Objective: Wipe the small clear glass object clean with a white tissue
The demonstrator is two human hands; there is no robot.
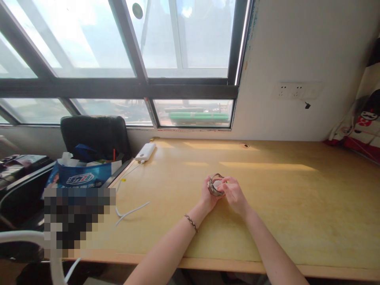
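From the head camera, both hands meet over the middle of the pale yellow wooden surface [267, 198]. The left hand [208, 194] curls around a small brown-banded wristwatch with a pale face [215, 185], gripping it from the left. The right hand [234, 194] closes its fingertips on the watch's other side. A beaded bracelet [191, 222] circles the left wrist. Well apart to the left lie a white power bank [145, 151] and its white cable [130, 211].
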